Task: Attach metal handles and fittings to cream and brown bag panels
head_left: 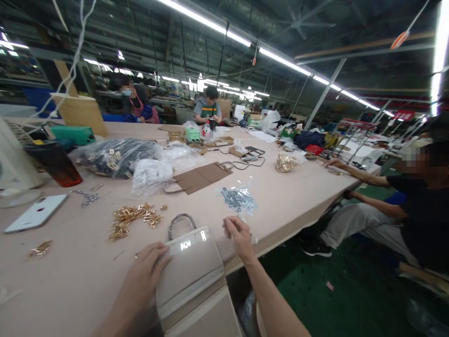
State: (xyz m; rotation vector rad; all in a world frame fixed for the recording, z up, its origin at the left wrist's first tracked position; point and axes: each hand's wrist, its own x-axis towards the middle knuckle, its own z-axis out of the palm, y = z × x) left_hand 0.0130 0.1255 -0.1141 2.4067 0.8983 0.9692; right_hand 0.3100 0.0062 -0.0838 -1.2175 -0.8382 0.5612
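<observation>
A beige handbag (191,264) lies at the table's near edge, its patterned loop handle (180,216) pointing away from me. Shiny metal plates show on its upper part. My left hand (150,264) grips the bag's left edge, fingers bent over it. To the right of the bag, my right hand (240,236) is raised with thumb and fingers pinched together; whatever they hold, if anything, is hidden. Just beyond that hand is a pile of small silver metal pieces (239,199). Gold metal fittings (131,217) lie in a heap left of the handle.
A white phone (37,213) and a dark tumbler (54,161) are at the left. Brown bag panels (203,177) and plastic-wrapped parts (119,154) lie farther back. A co-worker (421,201) sits at the right; two people are across the table.
</observation>
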